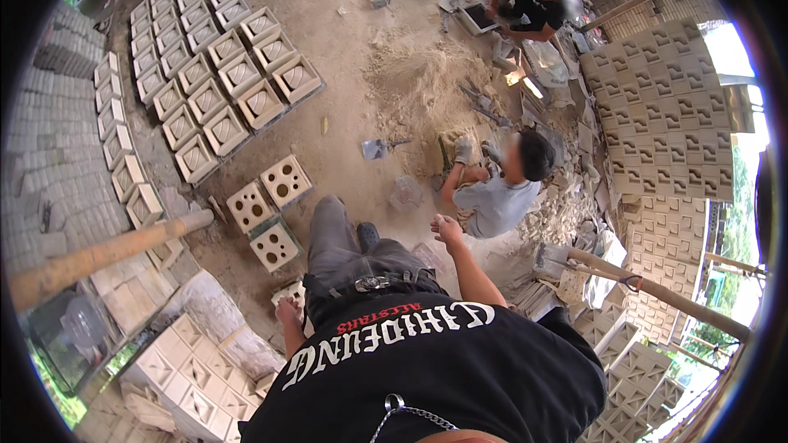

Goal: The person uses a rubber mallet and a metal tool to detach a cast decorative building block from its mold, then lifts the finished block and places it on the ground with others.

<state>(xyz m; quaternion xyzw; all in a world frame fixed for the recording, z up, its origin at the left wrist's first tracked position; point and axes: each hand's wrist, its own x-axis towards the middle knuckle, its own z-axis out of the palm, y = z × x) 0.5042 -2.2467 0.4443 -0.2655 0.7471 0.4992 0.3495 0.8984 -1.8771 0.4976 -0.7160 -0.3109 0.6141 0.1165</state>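
Observation:
My right hand (447, 230) hangs out ahead of my right hip with loosely bent fingers and nothing in it. By my left thigh is my left hand (289, 312), fingers partly showing and no held thing visible. Just beyond it a pale block with round holes (285, 290) is partly hidden by my hand and leg; whether they touch I cannot tell. Ahead on the left, more hole-patterned blocks sit on the ground: a far one (286, 180), a middle one (249, 207) and a near one (274, 246).
Several rows of pale moulded blocks (205, 102) cover the far left ground. A wooden pole (115, 258) juts in at left. A co-worker in grey (497, 201) crouches at right beside a sand heap (419, 74); another in black (533, 12) works farther back. A trowel-like tool (376, 149) lies ahead.

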